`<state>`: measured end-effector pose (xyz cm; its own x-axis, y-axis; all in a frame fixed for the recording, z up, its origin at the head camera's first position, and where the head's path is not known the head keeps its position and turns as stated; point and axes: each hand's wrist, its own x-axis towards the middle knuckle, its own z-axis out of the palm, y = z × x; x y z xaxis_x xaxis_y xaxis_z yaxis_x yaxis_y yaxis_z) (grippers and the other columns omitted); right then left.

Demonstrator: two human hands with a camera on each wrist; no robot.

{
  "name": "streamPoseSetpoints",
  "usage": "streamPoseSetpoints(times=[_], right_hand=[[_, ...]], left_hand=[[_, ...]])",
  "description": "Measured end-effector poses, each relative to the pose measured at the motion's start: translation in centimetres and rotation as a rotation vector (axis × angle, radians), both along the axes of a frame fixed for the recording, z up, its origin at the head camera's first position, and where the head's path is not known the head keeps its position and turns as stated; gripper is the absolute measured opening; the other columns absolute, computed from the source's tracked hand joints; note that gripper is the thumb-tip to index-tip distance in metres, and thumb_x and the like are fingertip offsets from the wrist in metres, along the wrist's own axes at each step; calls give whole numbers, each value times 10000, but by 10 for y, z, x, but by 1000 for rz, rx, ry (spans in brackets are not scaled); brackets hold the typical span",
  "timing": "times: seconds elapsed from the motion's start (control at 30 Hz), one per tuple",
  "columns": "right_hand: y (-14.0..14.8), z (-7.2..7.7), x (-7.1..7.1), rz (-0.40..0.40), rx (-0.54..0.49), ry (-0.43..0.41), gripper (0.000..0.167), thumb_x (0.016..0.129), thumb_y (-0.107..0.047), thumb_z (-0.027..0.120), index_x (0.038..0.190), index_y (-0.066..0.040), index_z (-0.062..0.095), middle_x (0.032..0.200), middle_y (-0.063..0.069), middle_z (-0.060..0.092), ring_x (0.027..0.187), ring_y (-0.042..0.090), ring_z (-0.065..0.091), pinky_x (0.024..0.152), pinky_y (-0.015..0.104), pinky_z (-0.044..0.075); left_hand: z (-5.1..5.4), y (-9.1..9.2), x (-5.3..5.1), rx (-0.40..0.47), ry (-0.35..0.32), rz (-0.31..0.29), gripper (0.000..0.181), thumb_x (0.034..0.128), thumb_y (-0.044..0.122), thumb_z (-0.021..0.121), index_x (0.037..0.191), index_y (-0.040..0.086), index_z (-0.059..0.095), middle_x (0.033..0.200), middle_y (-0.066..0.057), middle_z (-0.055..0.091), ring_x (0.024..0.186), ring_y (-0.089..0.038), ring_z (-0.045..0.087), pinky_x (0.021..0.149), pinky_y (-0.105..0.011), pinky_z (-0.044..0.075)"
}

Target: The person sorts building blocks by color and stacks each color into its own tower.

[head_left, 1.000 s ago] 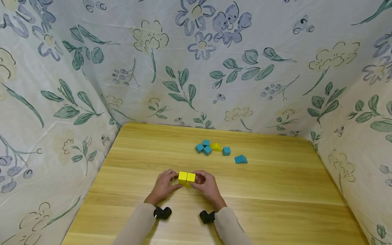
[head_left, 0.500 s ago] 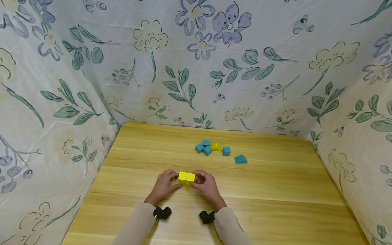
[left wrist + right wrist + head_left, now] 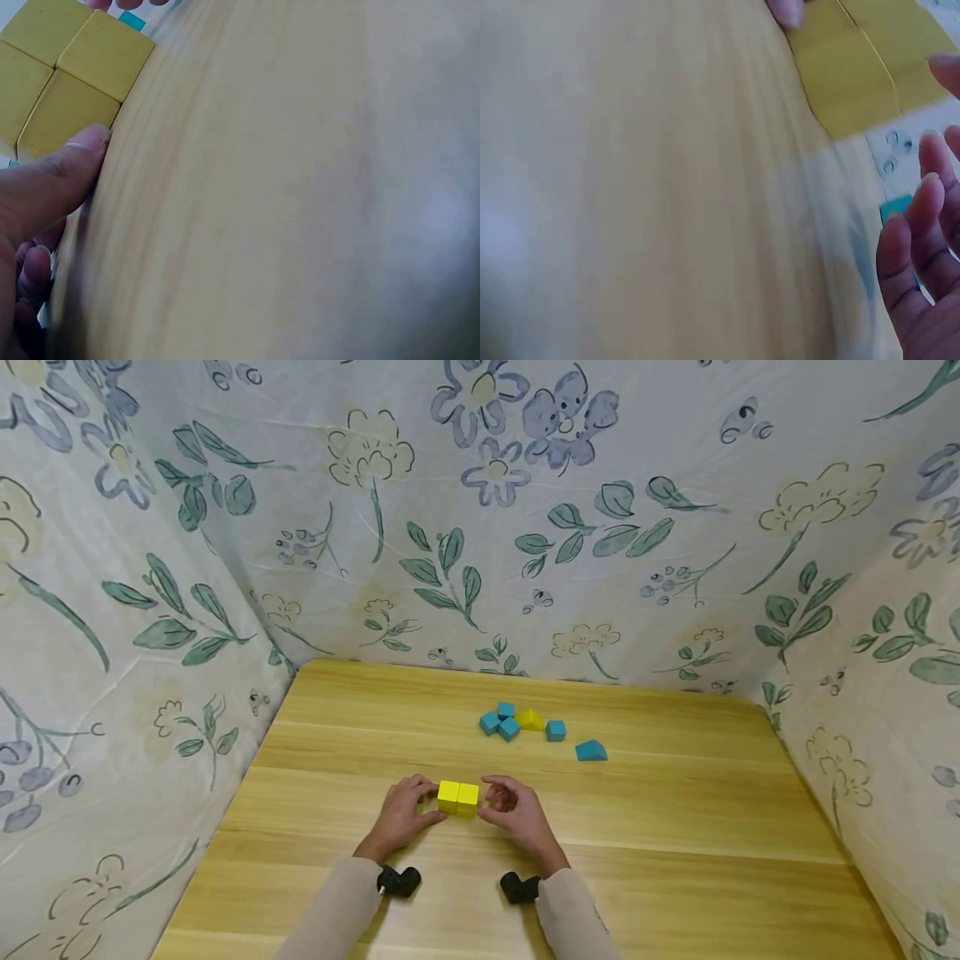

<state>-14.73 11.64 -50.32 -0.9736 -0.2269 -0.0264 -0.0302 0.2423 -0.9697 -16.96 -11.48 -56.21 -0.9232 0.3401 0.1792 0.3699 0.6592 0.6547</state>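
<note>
Yellow blocks (image 3: 458, 797) stand pressed side by side on the table; the left wrist view shows four faces of yellow blocks (image 3: 67, 112) in a two-by-two pattern. The left hand (image 3: 401, 817) grips their left side, its thumb on the near face and fingers behind. Just right of the blocks, the right hand (image 3: 522, 820) is held apart from them, fingers loosely bent with nothing between them. In the right wrist view a small gap separates the right hand (image 3: 926, 255) from the yellow blocks (image 3: 847, 75).
Farther back on the wooden table (image 3: 675, 810) lie several blue cubes (image 3: 508, 729), a yellow triangular block (image 3: 530, 720) among them, and a blue wedge-shaped block (image 3: 592, 751) to the right. Floral cloth (image 3: 450, 643) hangs behind the table and along both sides.
The right hand has let go of the yellow blocks and moved slightly to the right. The left hand keeps its hold, and the blocks have barely moved.
</note>
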Motion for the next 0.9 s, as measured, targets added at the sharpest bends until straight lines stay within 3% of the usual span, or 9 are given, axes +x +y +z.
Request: streamPoseSetpoints(times=[0.2, 0.3, 0.43, 0.6, 0.83, 0.9], right_hand=[[27, -17, -19, -156, -17, 62, 407, 808, 38, 736, 1190, 100, 608, 1005, 284, 586, 788, 221, 514, 694, 215, 447], [40, -24, -35, -258, 37, 116, 387, 811, -19, 760, 1170, 59, 638, 1021, 235, 601, 837, 246, 517, 723, 232, 436], [55, -20, -58, -327, 137, 194, 371, 836, -80, 754, 1173, 26, 641, 1081, 191, 606, 946, 305, 515, 814, 344, 406], [70, -15, -89, -342, 192, 190, 401, 856, -99, 736, 1221, 4, 608, 1216, 176, 573, 1105, 354, 486, 965, 486, 374], [80, -13, -118, -284, 334, 64, 483, 876, -164, 726, 1323, -79, 562, 1371, 120, 492, 1279, 331, 405, 1057, 518, 338], [80, -13, -123, -270, 366, 53, 489, 875, -179, 727, 1327, -87, 562, 1375, 121, 496, 1285, 331, 403, 1100, 530, 251]], left_hand=[[2, 0, 0, 9, -19, 11, 389, 783, 248, 805, 1111, 72, 692, 977, 44, 582, 828, -126, 464, 796, -379, 352], [3, 0, 0, 9, -18, 10, 387, 785, 248, 803, 1110, 68, 692, 981, 39, 582, 832, -130, 465, 791, -373, 349], [3, 0, 1, -7, -1, -5, 392, 796, 265, 792, 1114, 60, 687, 997, 19, 588, 838, -139, 469, 774, -361, 348], [3, 0, 1, -13, -4, -11, 390, 801, 272, 786, 1117, 66, 686, 1000, 16, 590, 841, -140, 473, 778, -362, 354], [3, 1, 0, -7, -24, 8, 382, 792, 254, 796, 1112, 76, 689, 995, 31, 588, 851, -133, 479, 796, -374, 363], [4, 1, 0, -4, -26, 4, 388, 793, 255, 795, 1117, 71, 688, 999, 23, 590, 851, -135, 478, 799, -377, 362]])
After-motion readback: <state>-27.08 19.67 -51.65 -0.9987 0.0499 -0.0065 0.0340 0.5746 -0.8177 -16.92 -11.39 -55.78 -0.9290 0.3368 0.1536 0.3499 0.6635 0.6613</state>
